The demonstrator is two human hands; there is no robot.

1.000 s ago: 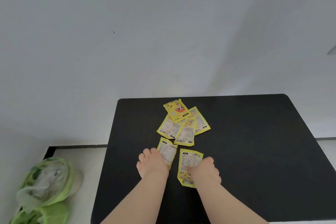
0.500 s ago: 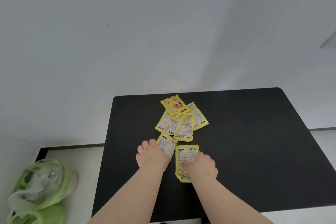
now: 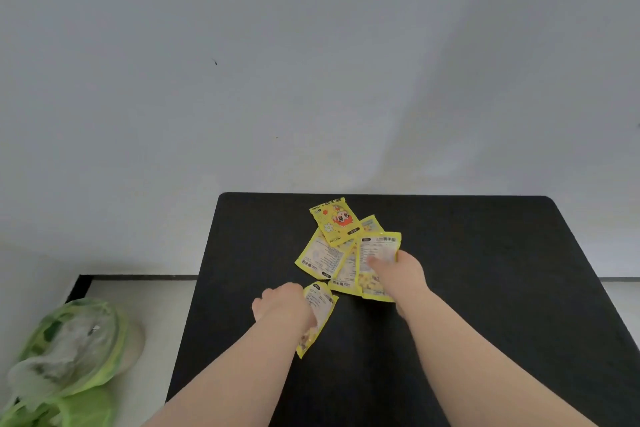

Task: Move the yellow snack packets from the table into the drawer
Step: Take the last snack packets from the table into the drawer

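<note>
Several yellow snack packets lie on a black table (image 3: 485, 288). My left hand (image 3: 287, 305) grips one packet (image 3: 320, 308) near the table's middle, its lower end sticking out below my wrist. My right hand (image 3: 398, 270) holds a second packet (image 3: 375, 253) lifted over the pile, thumb on its printed back. Beyond them a face-up packet with a cartoon figure (image 3: 334, 220) overlaps a face-down one (image 3: 320, 258). Two more are partly covered beneath. No drawer is in view.
A plain white wall rises behind the table. On the pale floor at the lower left sits a green and clear plastic bag (image 3: 65, 354). A dark strip (image 3: 138, 277) runs along the base of the wall.
My right hand has carried its packet forward and to the right, over the pile. My left hand has closed on the other packet and raised it off the table.
</note>
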